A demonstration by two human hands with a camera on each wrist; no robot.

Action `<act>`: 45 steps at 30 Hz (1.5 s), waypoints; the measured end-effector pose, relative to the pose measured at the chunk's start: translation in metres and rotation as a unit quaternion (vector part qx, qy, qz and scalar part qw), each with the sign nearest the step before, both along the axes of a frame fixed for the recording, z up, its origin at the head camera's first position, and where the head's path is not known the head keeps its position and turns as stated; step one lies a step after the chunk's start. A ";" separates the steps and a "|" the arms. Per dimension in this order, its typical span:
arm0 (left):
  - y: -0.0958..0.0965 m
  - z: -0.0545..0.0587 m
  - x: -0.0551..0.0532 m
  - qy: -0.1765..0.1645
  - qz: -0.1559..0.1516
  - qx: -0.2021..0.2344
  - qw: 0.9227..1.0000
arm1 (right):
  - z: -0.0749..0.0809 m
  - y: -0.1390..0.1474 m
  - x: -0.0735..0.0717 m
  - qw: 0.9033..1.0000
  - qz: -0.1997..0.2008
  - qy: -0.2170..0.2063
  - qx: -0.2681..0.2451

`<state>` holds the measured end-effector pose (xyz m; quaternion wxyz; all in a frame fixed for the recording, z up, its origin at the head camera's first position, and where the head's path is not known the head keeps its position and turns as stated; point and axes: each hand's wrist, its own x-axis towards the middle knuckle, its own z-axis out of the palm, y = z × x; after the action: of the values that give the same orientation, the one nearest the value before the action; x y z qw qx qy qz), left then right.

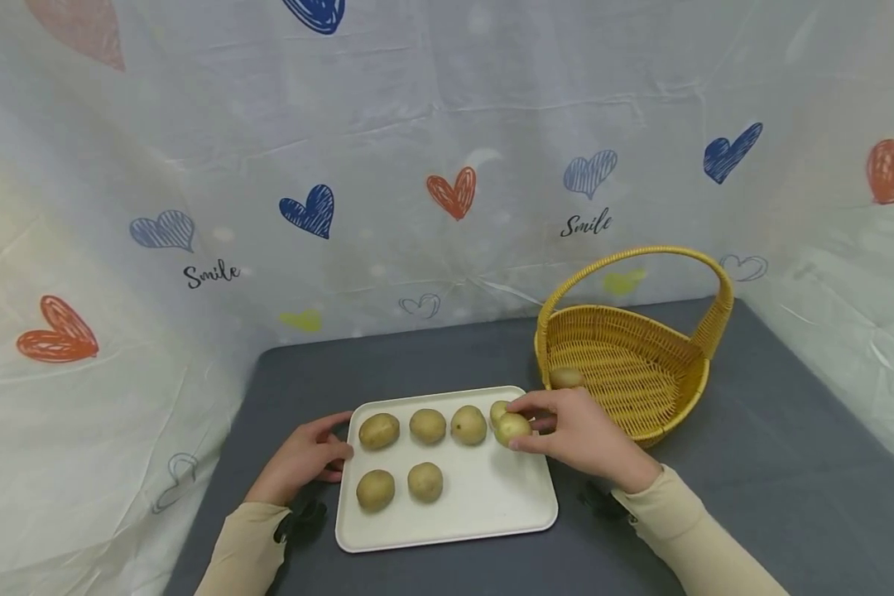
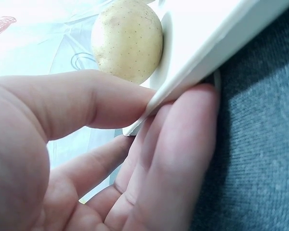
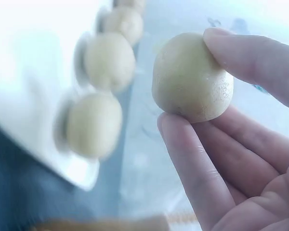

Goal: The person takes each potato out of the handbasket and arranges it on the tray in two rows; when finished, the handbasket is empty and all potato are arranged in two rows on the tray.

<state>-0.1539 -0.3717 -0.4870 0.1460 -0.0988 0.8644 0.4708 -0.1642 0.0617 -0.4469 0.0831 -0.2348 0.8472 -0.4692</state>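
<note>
My right hand (image 1: 577,426) pinches a pale yellow potato (image 1: 511,430) between thumb and fingertips, over the right end of a white tray (image 1: 484,505). In the right wrist view the pinched potato (image 3: 190,79) shows clear of the blurred potatoes (image 3: 95,126) on the tray. At the tray's left edge, my left hand (image 1: 301,455) grips the rim. The left wrist view shows the thumb on top of the tray edge (image 2: 221,53) and fingers beneath, with a potato (image 2: 127,41) close by. Several potatoes (image 1: 379,431) stand in a back row, and two more (image 1: 376,491) lie nearer the front.
A yellow wicker basket (image 1: 626,372) with a tall arched handle (image 1: 641,252) stands behind and right of the tray. Inside it, near its left side, lies one potato (image 1: 566,377). A dark grey cloth (image 1: 775,463) covers the table, and a heart-printed white curtain (image 1: 387,124) hangs behind.
</note>
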 end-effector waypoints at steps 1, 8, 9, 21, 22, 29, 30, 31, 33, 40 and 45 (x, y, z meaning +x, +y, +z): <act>0.000 0.000 0.000 -0.002 0.002 0.001 1.000 | -0.003 -0.004 -0.001 1.000 0.008 0.001 -0.001; 0.001 0.001 0.000 -0.008 0.012 0.006 1.000 | -0.020 -0.030 -0.001 0.999 0.043 0.009 -0.003; 0.001 0.001 0.000 -0.009 0.013 0.007 1.000 | -0.021 -0.033 0.000 0.999 0.047 0.009 -0.003; -0.003 0.002 0.000 0.003 -0.006 0.008 1.000 | -0.040 -0.055 0.000 0.996 0.087 0.015 -0.003; -0.003 0.001 0.000 0.002 -0.005 0.008 1.000 | -0.042 -0.056 0.000 0.996 0.089 0.012 -0.001; -0.003 -0.002 -0.003 -0.004 0.005 0.011 1.000 | -0.045 -0.058 0.003 0.995 0.096 0.016 0.017; -0.002 -0.003 -0.003 -0.003 0.006 0.011 1.000 | -0.045 -0.058 0.003 0.995 0.097 0.017 0.019; -0.002 -0.002 -0.003 -0.003 0.007 0.011 1.000 | -0.045 -0.059 0.003 0.995 0.098 0.017 0.019; -0.003 -0.003 -0.002 0.000 0.006 0.008 1.000 | -0.045 -0.059 0.003 0.995 0.098 0.016 0.022; -0.001 -0.002 -0.001 0.000 0.005 0.013 1.000 | -0.043 -0.058 0.003 0.995 0.101 0.012 0.023; -0.001 0.000 -0.003 -0.002 0.007 0.011 1.000 | -0.045 -0.057 0.002 0.994 0.105 0.025 0.027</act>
<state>-0.1564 -0.3723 -0.4874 0.1460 -0.1041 0.8581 0.4812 -0.1625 0.0047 -0.4915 0.1169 -0.3321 0.8319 -0.4289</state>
